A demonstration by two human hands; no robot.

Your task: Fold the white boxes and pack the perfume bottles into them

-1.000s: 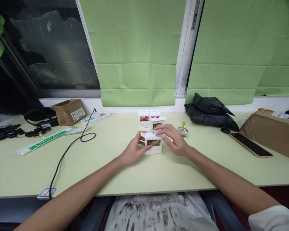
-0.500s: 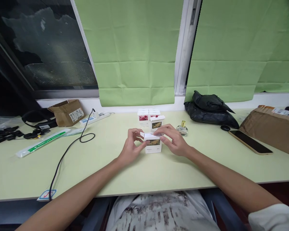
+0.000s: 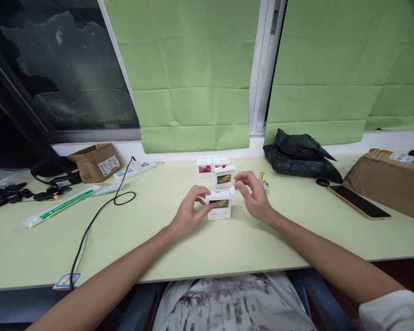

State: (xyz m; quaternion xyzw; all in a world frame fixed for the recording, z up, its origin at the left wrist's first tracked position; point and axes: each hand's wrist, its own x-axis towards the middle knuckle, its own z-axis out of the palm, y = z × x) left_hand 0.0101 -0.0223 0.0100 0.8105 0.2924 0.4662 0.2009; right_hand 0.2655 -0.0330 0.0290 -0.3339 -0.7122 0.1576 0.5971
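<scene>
A small white carton (image 3: 220, 211) with a dark panel of yellow flowers stands upright on the table, its top unfolded and a side flap (image 3: 232, 190) sticking up at the right. My left hand (image 3: 189, 209) grips the carton at its left, thumb on the front face and fingers round the side and back. My right hand (image 3: 255, 195) is raised just right of the flap, fingers bent and slightly apart, with nothing visible in them. Close behind stands a matching carton (image 3: 224, 180) with its lid up. The carton's inside is hidden.
White cartons with red pictures (image 3: 204, 172) stand at the back. A glass bottle with a gold cap (image 3: 262, 177) is partly hidden behind my right hand. A phone (image 3: 359, 202), black bag (image 3: 301, 161) and cardboard parcel (image 3: 386, 184) lie right; a black cable (image 3: 93, 220) runs along the left.
My right hand has lifted off the carton's top and moved right, leaving the right flap exposed and upright. My left hand keeps its hold on the carton, which stays in place.
</scene>
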